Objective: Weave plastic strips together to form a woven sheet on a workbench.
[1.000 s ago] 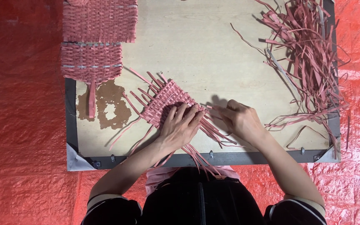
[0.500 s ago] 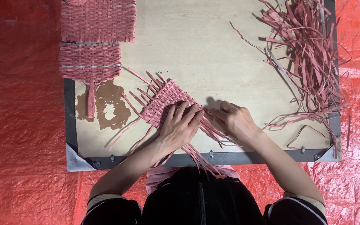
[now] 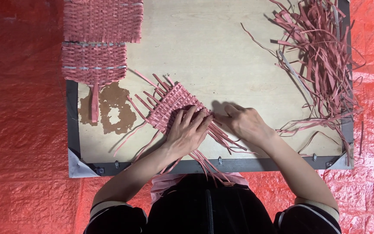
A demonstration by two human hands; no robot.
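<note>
A small woven pink mat (image 3: 172,102) with loose strip ends lies tilted near the middle of the wooden board (image 3: 204,52). My left hand (image 3: 188,132) lies flat on its near corner, fingers spread and pressing down. My right hand (image 3: 244,123) rests just to the right, its fingertips pinching loose pink strips (image 3: 224,138) at the mat's right edge. These strips trail toward the board's front edge.
Two finished woven pink mats (image 3: 102,21) (image 3: 94,63) lie at the board's far left. A heap of loose pink strips (image 3: 321,56) covers the right side. A brown stain (image 3: 113,110) marks the board at left. Red sheeting (image 3: 18,130) surrounds the metal-framed board.
Both hands stay on the small mat with only slight finger shifts; the view has drifted a little.
</note>
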